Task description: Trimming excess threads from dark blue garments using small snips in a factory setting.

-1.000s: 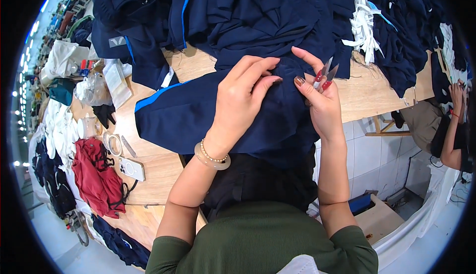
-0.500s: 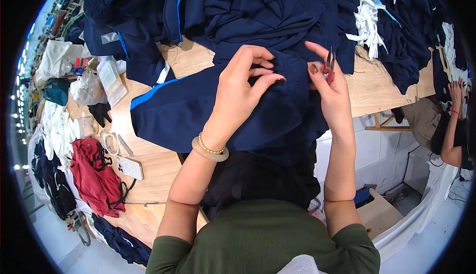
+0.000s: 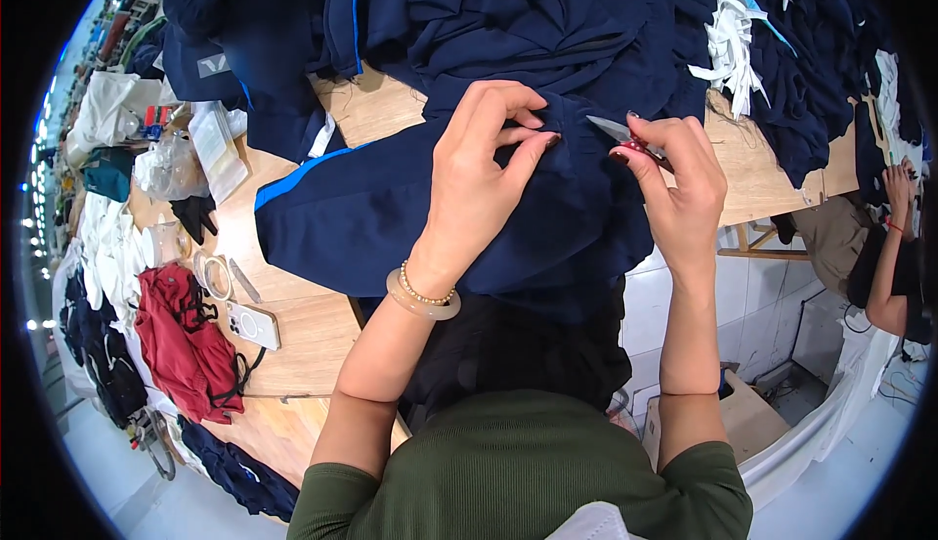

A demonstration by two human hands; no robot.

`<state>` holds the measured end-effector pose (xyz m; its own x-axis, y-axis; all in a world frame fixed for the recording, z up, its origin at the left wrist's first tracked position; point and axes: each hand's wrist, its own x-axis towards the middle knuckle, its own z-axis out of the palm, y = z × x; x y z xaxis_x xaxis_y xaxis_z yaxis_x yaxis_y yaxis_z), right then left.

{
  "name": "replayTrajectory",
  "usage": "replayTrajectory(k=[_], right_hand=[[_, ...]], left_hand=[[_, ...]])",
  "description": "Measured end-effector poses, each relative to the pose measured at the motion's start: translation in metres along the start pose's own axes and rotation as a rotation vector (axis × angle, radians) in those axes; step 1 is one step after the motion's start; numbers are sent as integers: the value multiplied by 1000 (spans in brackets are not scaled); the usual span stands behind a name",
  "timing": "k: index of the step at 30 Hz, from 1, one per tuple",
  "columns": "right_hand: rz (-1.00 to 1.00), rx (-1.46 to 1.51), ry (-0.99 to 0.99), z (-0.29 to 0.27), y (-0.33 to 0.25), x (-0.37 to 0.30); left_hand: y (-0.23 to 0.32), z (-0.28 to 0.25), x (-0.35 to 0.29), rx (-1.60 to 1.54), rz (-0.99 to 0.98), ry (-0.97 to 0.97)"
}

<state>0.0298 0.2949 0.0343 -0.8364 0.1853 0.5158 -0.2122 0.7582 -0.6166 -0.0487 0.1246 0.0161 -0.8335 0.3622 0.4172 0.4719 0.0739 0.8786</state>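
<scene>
A navy garment (image 3: 391, 210) with a bright blue stripe lies across the table's near edge, partly over my lap. My left hand (image 3: 493, 154) pinches the fabric near a gathered, seamed part of it; whether a thread is also between the fingertips is too small to tell. In my right hand (image 3: 684, 173) is a pair of small red-handled thread snips (image 3: 625, 136), thumb and forefinger closed on the handles. Their pointed blades aim left toward the seam beside my left fingertips, a short gap away from them.
Navy garments (image 3: 528, 22) are heaped at the far side, with white strips (image 3: 731, 46) at right. On the left lie a phone (image 3: 253, 325), a tape roll (image 3: 213, 276), a red cloth bag (image 3: 181, 340) and plastic bags (image 3: 176, 173). Another person's hand (image 3: 899, 188) shows at far right.
My right hand has turned and shifted right, swinging the snips from pointing up to pointing left at the fabric. My left hand keeps its pinch in nearly the same place.
</scene>
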Motion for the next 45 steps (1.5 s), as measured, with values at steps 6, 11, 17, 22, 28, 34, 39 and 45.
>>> replayTrajectory(k=[6, 11, 17, 22, 28, 34, 39, 45], right_hand=[[-51, 4, 0, 9, 1, 6], [28, 102, 15, 15, 2, 3], [18, 71, -36, 18, 5, 3], [54, 140, -16, 19, 7, 2], [54, 167, 99, 21, 11, -5], [16, 81, 131, 29, 5, -4], [19, 119, 136, 35, 4, -2], [17, 90, 134, 36, 6, -2]], left_hand=[[4, -2, 1, -3, 12, 17], [3, -2, 1, -8, 12, 12], [2, -2, 0, 2, 14, 6], [1, -6, 0, 29, -4, -29], [-1, -7, 1, -28, -38, -31], [1, -7, 2, -69, -69, -40], [-1, -7, 1, -67, -67, -39], [-1, -8, 1, -58, -69, -38]])
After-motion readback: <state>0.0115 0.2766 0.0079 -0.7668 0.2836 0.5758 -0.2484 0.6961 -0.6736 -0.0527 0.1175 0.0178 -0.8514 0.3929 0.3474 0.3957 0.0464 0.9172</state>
